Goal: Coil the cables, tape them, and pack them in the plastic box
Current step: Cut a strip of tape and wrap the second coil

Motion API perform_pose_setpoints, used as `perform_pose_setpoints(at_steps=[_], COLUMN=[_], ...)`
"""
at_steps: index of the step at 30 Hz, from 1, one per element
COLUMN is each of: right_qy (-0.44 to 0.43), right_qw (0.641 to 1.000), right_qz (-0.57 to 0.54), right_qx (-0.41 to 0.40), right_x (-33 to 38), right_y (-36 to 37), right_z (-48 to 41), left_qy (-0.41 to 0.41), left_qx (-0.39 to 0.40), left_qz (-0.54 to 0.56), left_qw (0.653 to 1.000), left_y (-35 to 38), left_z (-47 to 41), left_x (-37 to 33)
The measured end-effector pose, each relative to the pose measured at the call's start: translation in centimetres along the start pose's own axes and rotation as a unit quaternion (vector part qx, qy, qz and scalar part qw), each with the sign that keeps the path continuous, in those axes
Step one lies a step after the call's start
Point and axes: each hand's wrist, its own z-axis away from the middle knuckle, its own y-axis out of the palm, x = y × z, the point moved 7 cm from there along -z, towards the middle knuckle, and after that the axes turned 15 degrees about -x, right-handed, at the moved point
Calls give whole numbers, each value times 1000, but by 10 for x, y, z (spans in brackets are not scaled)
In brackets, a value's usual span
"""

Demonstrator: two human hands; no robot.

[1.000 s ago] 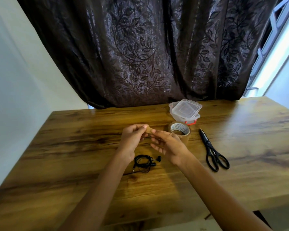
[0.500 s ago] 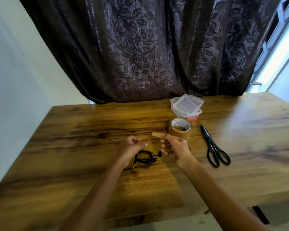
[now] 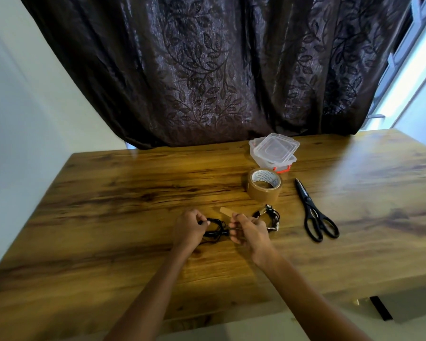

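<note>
I see the left hand (image 3: pixel 188 227) with its fingers curled around the thin black coiled cable (image 3: pixel 214 228), which lies on the wooden table (image 3: pixel 108 205) between both hands' fingertips. The right hand (image 3: pixel 249 232) pinches a short tan tape strip (image 3: pixel 226 212) that sticks up past its fingers. Just beyond its knuckles lies a second dark cable bundle (image 3: pixel 272 217). Past that stands the brown tape roll (image 3: pixel 264 185), with black scissors (image 3: pixel 315 217) to its right. Farthest off is the clear lidded plastic box (image 3: pixel 273 152).

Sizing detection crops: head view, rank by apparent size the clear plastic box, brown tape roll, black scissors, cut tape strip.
1. Tied: clear plastic box and black scissors; box sits farther, so unranked.
2. brown tape roll
3. Smallest: cut tape strip
</note>
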Motion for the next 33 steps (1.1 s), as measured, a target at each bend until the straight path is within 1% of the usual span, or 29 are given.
perform_pose_setpoints(at_steps=[6, 10, 13, 16, 20, 23, 27, 30, 33], right_qy=[-33, -42, -48, -48, -51, -57, -84, -146, -215], right_qw=[999, 998, 997, 997, 997, 997, 994, 985, 974], right_qz=[33, 46, 52, 56, 52, 52, 61, 75, 68], right_qx=[-10, -8, -10, -15, -16, -17, -28, -45, -30], right_x=[-3, -3, -2, -1, 1, 4, 13, 29, 54], right_y=[4, 4, 2, 0, -3, -4, -4, -6, -2], right_z=[1, -1, -2, -3, -3, 0, 1, 1, 11], left_qy=[26, 95, 177, 241, 281, 267, 201, 181, 172], left_qx=[-11, -16, 1, -3, 3, 17, 9, -2, 11], left_qz=[7, -32, -114, -168, -215, -214, -177, -129, -49], left_qw=[1000, 995, 978, 956, 935, 940, 963, 975, 984], left_y=[4, 3, 9, 11, 10, 9, 1, -7, -20], left_z=[-1, -1, 3, 9, 11, 6, 0, -2, -3], left_x=[0, -8, -16, -23, -31, -31, -31, -45, -68])
